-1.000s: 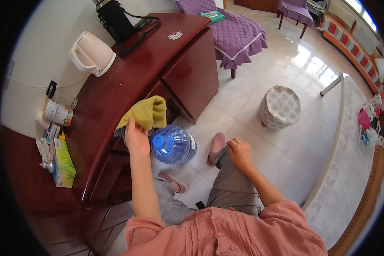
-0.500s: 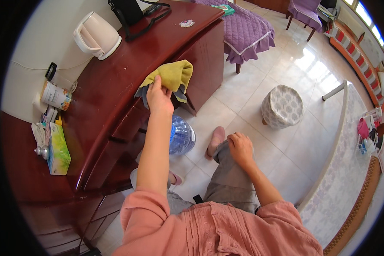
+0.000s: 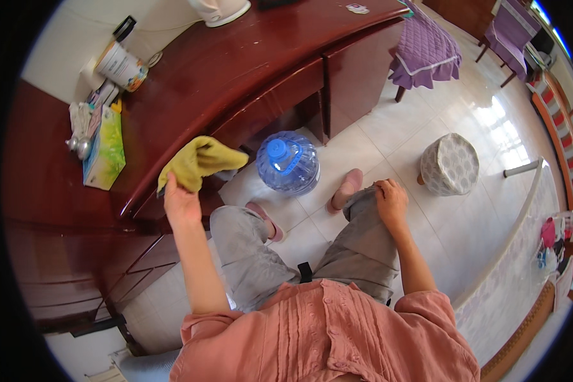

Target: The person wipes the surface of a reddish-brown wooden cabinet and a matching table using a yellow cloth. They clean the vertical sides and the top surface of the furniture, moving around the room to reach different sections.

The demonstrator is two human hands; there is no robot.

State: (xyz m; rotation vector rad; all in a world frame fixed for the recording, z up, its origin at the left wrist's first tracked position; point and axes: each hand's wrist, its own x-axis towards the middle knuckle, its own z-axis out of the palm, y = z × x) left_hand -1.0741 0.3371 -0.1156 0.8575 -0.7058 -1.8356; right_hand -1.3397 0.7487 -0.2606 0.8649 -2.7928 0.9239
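My left hand [image 3: 183, 207] is closed on a yellow-green cloth [image 3: 202, 162] with a grey underside. The cloth lies at the curved front edge of a dark red wooden desk [image 3: 216, 83], and part of it hangs over that edge. My right hand [image 3: 391, 200] rests on my right knee, fingers laid over the grey trousers and holding nothing. Between the desk and my legs, a large blue water bottle [image 3: 288, 163] with a blue cap and handle stands upright on the tiled floor.
A tissue box [image 3: 105, 149], a white canister [image 3: 121, 67] and part of a pale kettle [image 3: 219, 9] stand on the desk. To my right are a round patterned stool [image 3: 450, 164] and a cloth-covered table [image 3: 496, 254]. A purple-covered seat [image 3: 426, 48] is beyond the desk.
My left hand has drawn the cloth along the desk's front edge, left and toward me. The view has shifted, so the whole water bottle now shows. My right hand stays on the knee.
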